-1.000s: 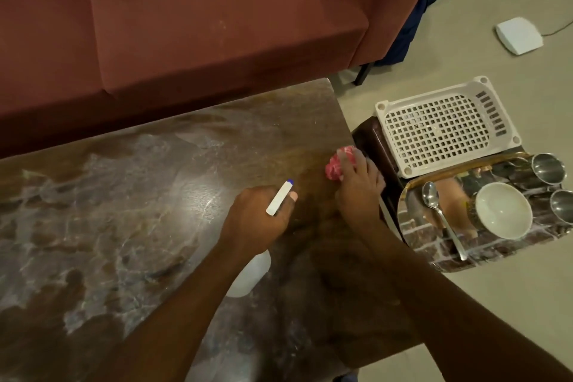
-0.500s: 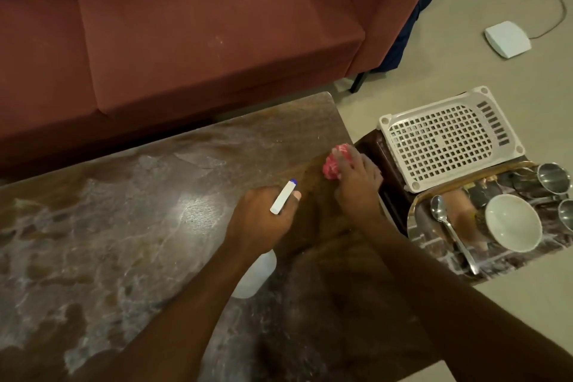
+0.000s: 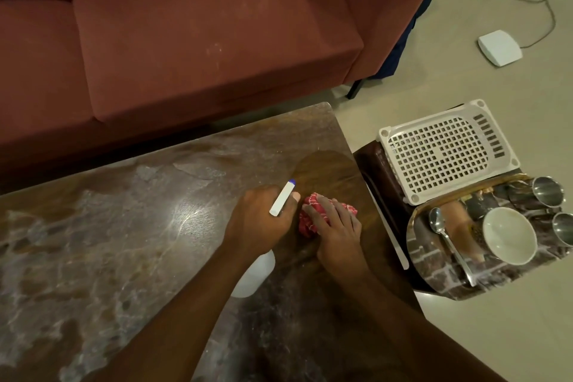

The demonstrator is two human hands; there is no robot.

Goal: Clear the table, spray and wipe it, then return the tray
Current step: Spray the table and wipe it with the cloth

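My left hand (image 3: 259, 220) grips a white spray bottle (image 3: 255, 276) over the brown marble table (image 3: 108, 242); its white nozzle with a blue tip (image 3: 282, 198) sticks out past my fingers. Just right of it, my right hand (image 3: 336, 232) presses a crumpled red cloth (image 3: 308, 220) onto the tabletop, fingers spread over it. The shiny tray (image 3: 434, 276) sits on a low dark stand to the right of the table, carrying a spoon (image 3: 446, 239), a white bowl (image 3: 509, 240) and two steel cups (image 3: 548, 191).
A white perforated plastic basket (image 3: 443, 153) lies upside down behind the tray. A maroon sofa (image 3: 186, 34) runs along the table's far side. A small white device (image 3: 499, 47) with a cable lies on the floor at far right.
My right hand has dragged the red cloth from the table's right edge inward and toward me, close to my left hand. The spray bottle hand stayed about where it was.
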